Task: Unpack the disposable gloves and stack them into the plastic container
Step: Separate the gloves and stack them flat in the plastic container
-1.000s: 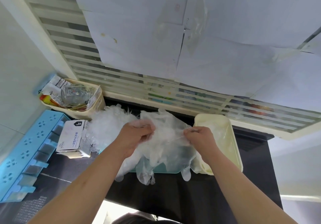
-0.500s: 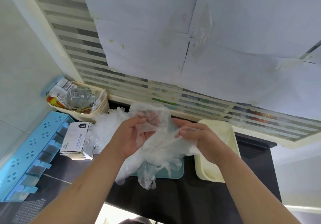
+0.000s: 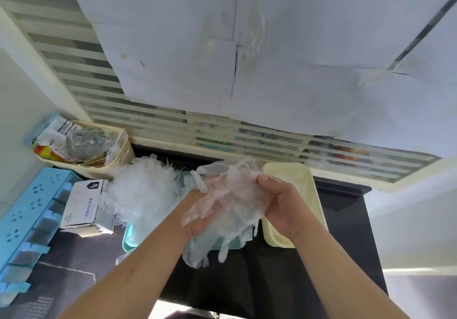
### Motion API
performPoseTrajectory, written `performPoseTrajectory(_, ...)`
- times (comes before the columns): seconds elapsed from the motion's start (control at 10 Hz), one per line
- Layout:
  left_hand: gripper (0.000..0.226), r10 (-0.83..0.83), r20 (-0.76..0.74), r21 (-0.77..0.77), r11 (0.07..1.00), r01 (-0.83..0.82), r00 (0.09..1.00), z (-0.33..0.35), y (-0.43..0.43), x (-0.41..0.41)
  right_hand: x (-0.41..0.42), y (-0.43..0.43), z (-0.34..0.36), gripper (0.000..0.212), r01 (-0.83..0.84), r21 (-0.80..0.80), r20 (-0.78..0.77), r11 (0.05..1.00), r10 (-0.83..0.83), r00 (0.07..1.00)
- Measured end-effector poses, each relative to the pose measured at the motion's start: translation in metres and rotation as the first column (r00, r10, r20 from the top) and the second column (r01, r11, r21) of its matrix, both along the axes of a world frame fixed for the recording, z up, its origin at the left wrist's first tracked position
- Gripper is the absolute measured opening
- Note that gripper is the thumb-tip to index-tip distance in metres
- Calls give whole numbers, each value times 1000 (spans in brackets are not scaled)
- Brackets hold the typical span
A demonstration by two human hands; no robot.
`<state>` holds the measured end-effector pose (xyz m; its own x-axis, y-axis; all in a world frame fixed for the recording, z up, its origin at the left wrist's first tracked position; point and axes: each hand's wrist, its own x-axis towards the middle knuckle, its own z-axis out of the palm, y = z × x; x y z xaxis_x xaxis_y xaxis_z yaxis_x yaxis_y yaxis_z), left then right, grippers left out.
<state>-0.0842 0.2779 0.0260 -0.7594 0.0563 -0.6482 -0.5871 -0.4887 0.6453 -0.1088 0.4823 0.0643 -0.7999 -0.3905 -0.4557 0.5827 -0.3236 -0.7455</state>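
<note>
Between my two hands is a bunch of clear disposable gloves (image 3: 230, 195), lifted above the teal plastic container (image 3: 128, 240). My left hand (image 3: 195, 228) holds the bunch from below and is largely covered by it. My right hand (image 3: 279, 202) grips the bunch's right side, thumb on top. Some glove fingers hang down over the container's front edge. A loose heap of more clear gloves (image 3: 143, 190) lies to the left, partly over the container. The white glove box (image 3: 84, 204) stands beside that heap.
A cream tray (image 3: 309, 185) lies right of the container on the dark counter (image 3: 272, 281). A cream basket (image 3: 116, 165) with packets and a jar stands at the back left. A blue organiser (image 3: 24, 219) runs along the left. Behind is a slatted window covered with paper.
Both hands have raised the bunch of gloves off the container and drawn together. The left hand turned under the bunch, and the right hand closed in on its right side.
</note>
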Motion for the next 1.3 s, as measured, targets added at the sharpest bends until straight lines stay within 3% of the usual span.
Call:
performPoseTrajectory(0.1, 22, -75, -59, -55, 996, 72, 995, 5, 6, 6, -8, 12, -2, 30, 83, 134, -43, 987, -78, 996)
performPoseTrajectory(0.2, 28, -37, -124, 58, 997, 45, 992, -2, -7, 8, -14, 28, 5, 16, 86, 213, -115, 973, -62, 991)
performPoseTrajectory(0.3, 26, 212, -32, 251, 948, -197, 977, -12, -22, 3, -20, 47, 10, 10, -17, 232, -198, 973, 65, 978)
performPoseTrajectory(0.4, 56, 82, -94, 111, 991, -71, 992, -4, -16, -9, -29, 62, 12, 30, -134, 276, -222, 952, 199, 955)
performPoseTrajectory(0.5, 67, -303, -172, -76, 953, 294, 937, 21, 12, -22, -38, 73, 17, 40, -236, 263, -204, 936, 293, 934)
performPoseTrajectory(0.6, 32, -485, -225, -121, 874, 470, 845, 30, 46, -31, -44, 84, 22, 27, -310, 289, -217, 906, 378, 900)
performPoseTrajectory(0.7, 27, -476, -266, -183, 879, 441, 838, 30, 68, -33, -49, 102, 22, 21, -308, 327, -210, 894, 386, 898)
performPoseTrajectory(0.8, 41, -372, -250, -123, 928, 351, 894, 28, 76, -32, -55, 125, 20, 12, -266, 337, -181, 903, 339, 923)
performPoseTrajectory(0.9, 16, -190, -240, -47, 982, 184, 952, 31, 80, -31, -57, 143, 18, 19, -191, 337, -158, 922, 255, 954)
performPoseTrajectory(1.0, 25, -70, -236, -23, 998, 66, 969, 30, 86, -34, -58, 153, 12, 30, -98, 321, -157, 942, 155, 975)
performPoseTrajectory(1.1, 28, -47, -180, -124, 992, 24, 982, 22, 95, -37, -55, 163, 9, 19, -166, 289, -105, 943, 204, 973)
performPoseTrajectory(1.2, 28, -91, -123, -224, 973, 61, 988, 14, 111, -40, -47, 172, 9, 15, -347, 297, -108, 889, 392, 913)
performPoseTrajectory(1.3, 30, -216, -80, -164, 966, 201, 973, 7, 128, -46, -44, 180, 13, 29, -444, 303, -108, 843, 493, 863)
